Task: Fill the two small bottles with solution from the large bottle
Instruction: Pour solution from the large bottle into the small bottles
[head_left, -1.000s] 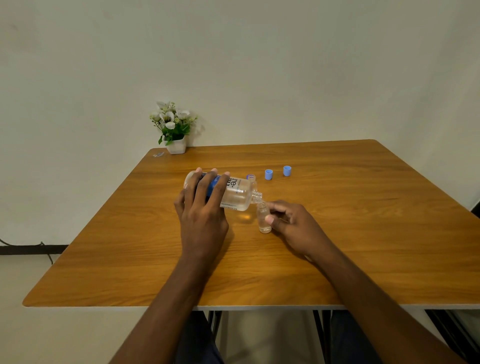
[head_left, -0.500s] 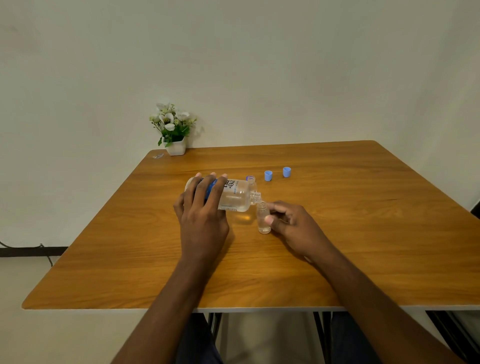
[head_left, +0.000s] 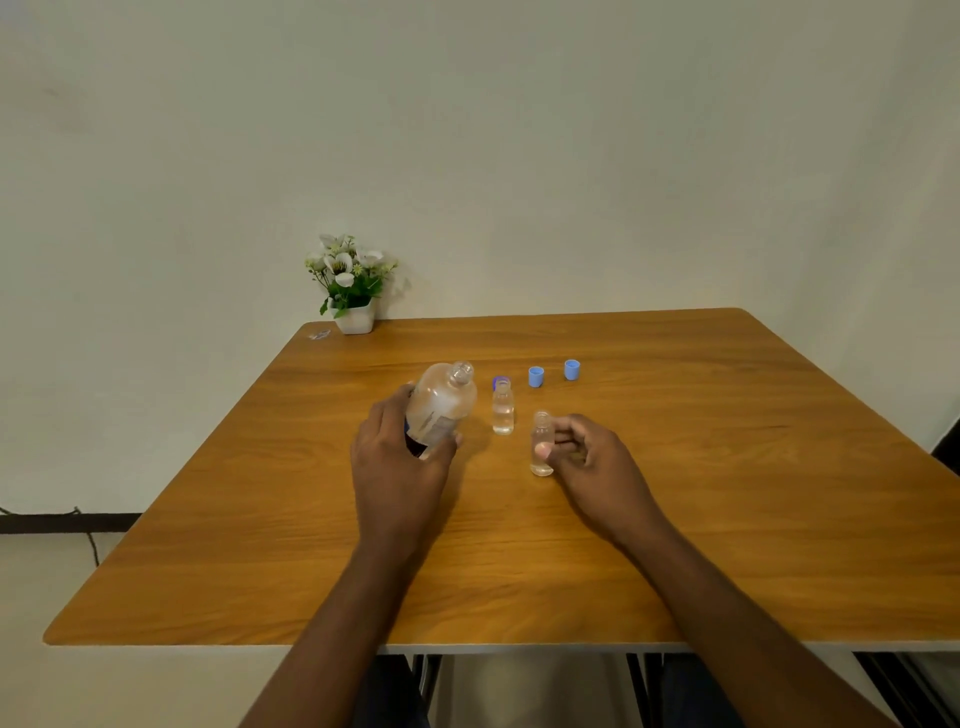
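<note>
Head camera: our left hand (head_left: 397, 470) grips the large bottle (head_left: 441, 400) — uncapped, tilted — while our right hand (head_left: 597, 462) pinches a small bottle (head_left: 541, 465).

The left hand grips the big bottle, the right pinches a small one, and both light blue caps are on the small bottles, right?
Only the caps are wrong: the head view shows both light blue caps standing loose on the table, beyond the small bottles. The rest holds.
</note>
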